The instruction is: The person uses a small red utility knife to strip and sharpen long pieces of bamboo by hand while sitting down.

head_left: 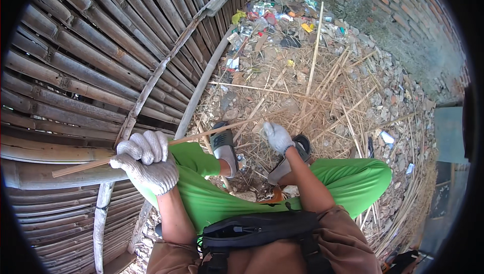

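My left hand point(146, 160), in a white knitted glove, is closed around a thin bamboo strip point(214, 131). One end of the strip juts out past the glove over the bamboo rail, and the rest slants up to the right. My right hand point(278, 138), gloved the same way, is above my right foot, just below the strip's far part. Its fingers are curled together; what they hold, if anything, is too small and blurred to name. Fine pale shavings point(290, 110) lie around the strip's far end.
A bamboo slat wall point(91, 52) with thick rails point(65, 173) rises close on my left. Brick walling point(388, 7) stands at the far right. Loose bamboo strips point(315, 52), straw and litter point(267, 17) cover the ground. My sandalled feet point(224, 145) are between the hands.
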`<control>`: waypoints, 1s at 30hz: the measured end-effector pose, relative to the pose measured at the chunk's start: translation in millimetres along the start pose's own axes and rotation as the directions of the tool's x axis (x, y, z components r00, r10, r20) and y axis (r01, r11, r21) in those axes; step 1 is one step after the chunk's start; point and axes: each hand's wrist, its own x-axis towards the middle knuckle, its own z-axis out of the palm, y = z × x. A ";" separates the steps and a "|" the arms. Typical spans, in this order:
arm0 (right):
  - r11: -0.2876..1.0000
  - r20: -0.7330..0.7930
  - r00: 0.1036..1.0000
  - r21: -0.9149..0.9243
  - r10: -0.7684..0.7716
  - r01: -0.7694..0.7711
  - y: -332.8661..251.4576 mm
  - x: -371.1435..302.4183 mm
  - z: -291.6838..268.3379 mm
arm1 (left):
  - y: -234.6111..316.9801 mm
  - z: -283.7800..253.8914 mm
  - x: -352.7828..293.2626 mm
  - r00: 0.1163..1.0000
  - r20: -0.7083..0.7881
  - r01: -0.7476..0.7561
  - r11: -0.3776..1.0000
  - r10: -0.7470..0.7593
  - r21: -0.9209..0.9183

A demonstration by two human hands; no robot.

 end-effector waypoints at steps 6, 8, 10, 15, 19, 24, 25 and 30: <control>0.943 -0.019 0.950 0.111 -0.313 0.313 -108.8 -51.5 6.1 | 4.0 -7.5 1.8 1.000 0.020 -0.007 1.000 0.007 0.004; 0.968 0.007 0.970 0.072 -0.242 0.241 -82.2 -37.4 8.1 | 4.7 -6.6 2.7 1.000 0.000 -0.002 1.000 0.002 0.007; 0.995 -0.056 0.998 0.102 0.009 -0.003 -17.8 -4.8 6.9 | 1.5 -3.8 1.9 1.000 0.013 -0.001 1.000 0.001 -0.004; 1.000 -0.036 0.999 0.015 -0.008 0.009 -43.7 -8.4 16.7 | 3.0 -8.4 2.7 1.000 -0.004 -0.020 1.000 0.020 0.015; 0.998 -0.009 0.998 0.003 -0.061 0.061 -67.2 -15.3 14.3 | 6.2 -10.5 3.1 0.999 -0.035 -0.001 0.999 0.003 0.039; 0.991 -0.143 0.982 0.078 0.124 -0.113 54.0 35.9 11.3 | -8.0 4.2 3.5 0.998 -0.055 -0.034 0.998 0.037 0.045; 0.989 -0.124 0.987 0.116 0.104 -0.090 48.4 37.8 11.7 | -7.4 1.8 4.8 0.999 -0.044 -0.026 0.999 0.026 0.020; 0.997 0.039 0.999 0.064 0.032 -0.034 14.5 32.2 21.6 | 1.2 0.5 7.0 0.996 -0.082 -0.022 0.998 0.026 0.054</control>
